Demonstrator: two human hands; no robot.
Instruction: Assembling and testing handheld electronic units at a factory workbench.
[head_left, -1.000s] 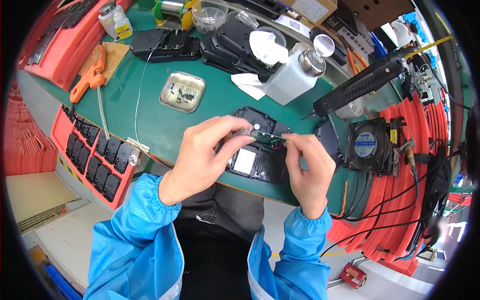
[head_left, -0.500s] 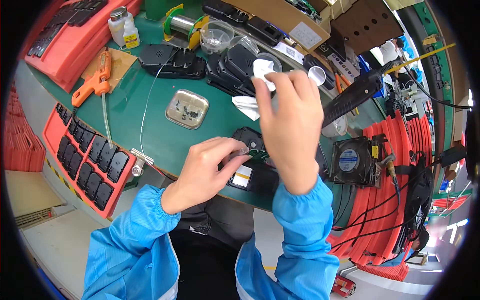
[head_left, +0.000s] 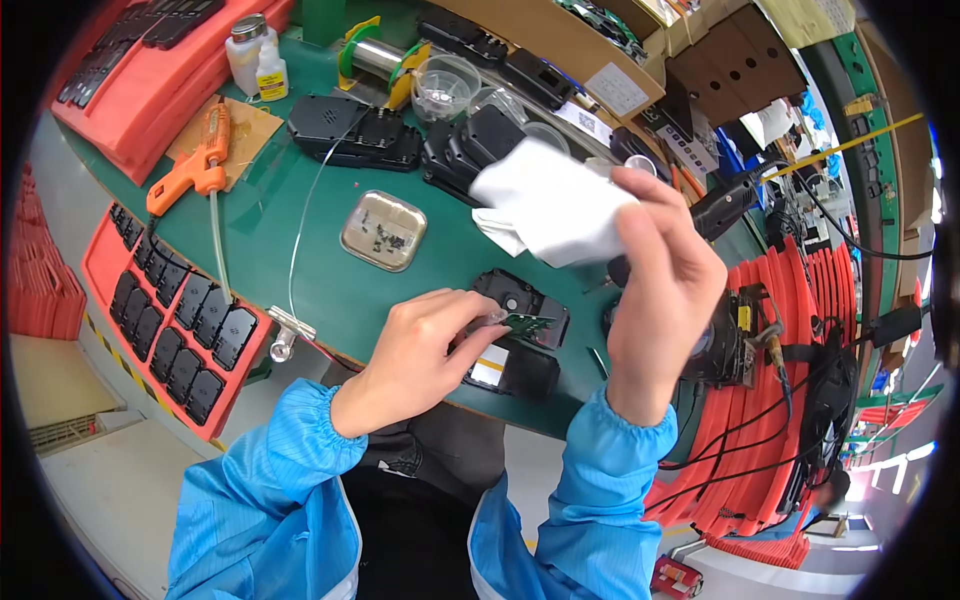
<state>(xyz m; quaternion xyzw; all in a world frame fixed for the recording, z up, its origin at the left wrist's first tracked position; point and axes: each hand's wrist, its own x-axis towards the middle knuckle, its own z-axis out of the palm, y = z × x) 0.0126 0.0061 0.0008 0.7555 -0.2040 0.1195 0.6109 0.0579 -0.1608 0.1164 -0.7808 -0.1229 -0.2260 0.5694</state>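
Our left hand (head_left: 420,360) pinches a small green circuit board (head_left: 527,323) by its near end, just above the black device housing (head_left: 515,330) on the green bench mat (head_left: 300,230); our right hand (head_left: 660,290), raised above it, clamps a white wipe (head_left: 550,205) between thumb and fingers. The board is flat and narrow, its long axis running left to right. A metal screw tray (head_left: 383,231) and red trays of black parts (head_left: 170,320) lie nearby.

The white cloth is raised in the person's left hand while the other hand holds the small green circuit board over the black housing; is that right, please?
Not quite: the head view shows the white cloth raised in the right hand; the left hand holds the small green circuit board over the black housing.
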